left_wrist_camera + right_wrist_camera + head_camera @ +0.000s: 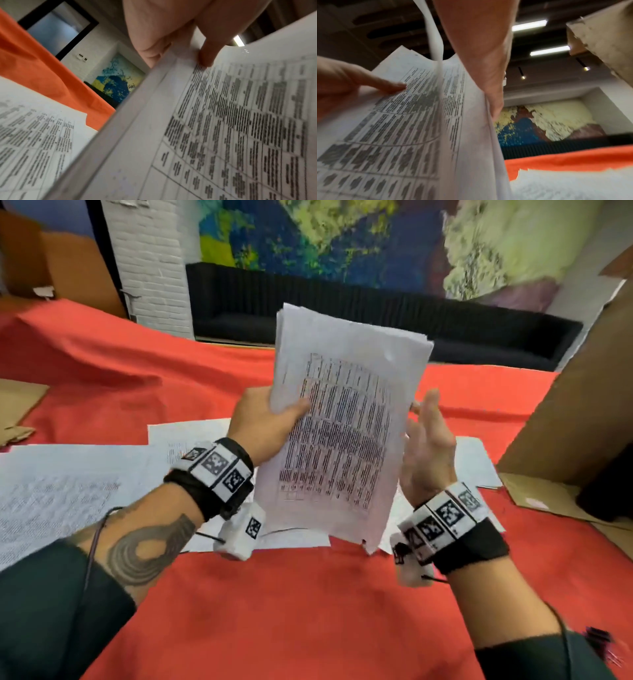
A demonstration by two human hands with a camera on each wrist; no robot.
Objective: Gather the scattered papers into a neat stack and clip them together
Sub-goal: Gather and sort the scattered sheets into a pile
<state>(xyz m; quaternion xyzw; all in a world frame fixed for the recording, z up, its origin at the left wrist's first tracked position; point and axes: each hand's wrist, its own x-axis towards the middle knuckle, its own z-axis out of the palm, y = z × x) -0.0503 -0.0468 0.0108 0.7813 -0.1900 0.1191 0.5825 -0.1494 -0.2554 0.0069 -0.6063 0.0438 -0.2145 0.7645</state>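
A stack of printed papers (342, 422) stands upright above the red tablecloth (308, 611), its lower edge down by the sheets below. My left hand (270, 419) grips its left edge, thumb on the front page (205, 56). My right hand (428, 440) lies flat against the stack's right edge, fingers straight. The wrist views show the printed table on the stack's (223, 121) front page (402, 135), with the left thumb (385, 83) pressing on it. Loose papers (51, 491) lie on the cloth at left, and more at right (476, 460).
A tall cardboard box (565, 422) stands open at the right. Flat cardboard (17, 405) lies at the left edge. Small dark, blurred objects (601, 642) sit at the near right. A black sofa (342, 313) lines the far wall.
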